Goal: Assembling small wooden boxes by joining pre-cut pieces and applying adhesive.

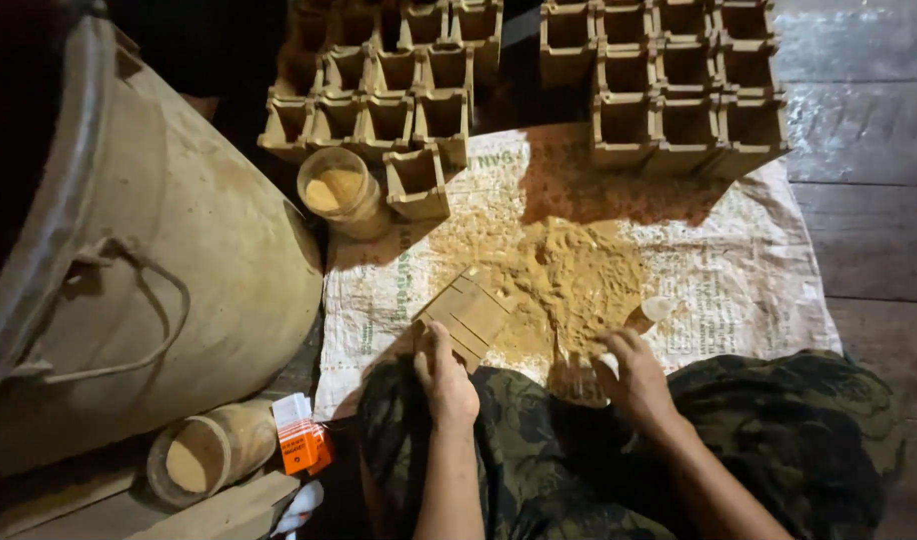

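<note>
My left hand [442,372] rests its fingers on the near end of a flat, folded brown card sheet [471,312] lying on a white woven sack [739,270]. My right hand [634,375] is closed on a small clear cup [651,312] at the near edge of a heap of tan sawdust-like powder [569,275] spread over the sack. Both forearms reach out over my lap, which is covered in dark camouflage cloth [779,440].
Two blocks of square brown card pots, one at the back left [379,90] and one at the back right [679,90], stand at the sack's far end, with one loose pot [416,183]. A powder-filled jar [339,190] stands beside it. A big drum [149,260] lies left, with another jar [204,455] and an orange box [301,440].
</note>
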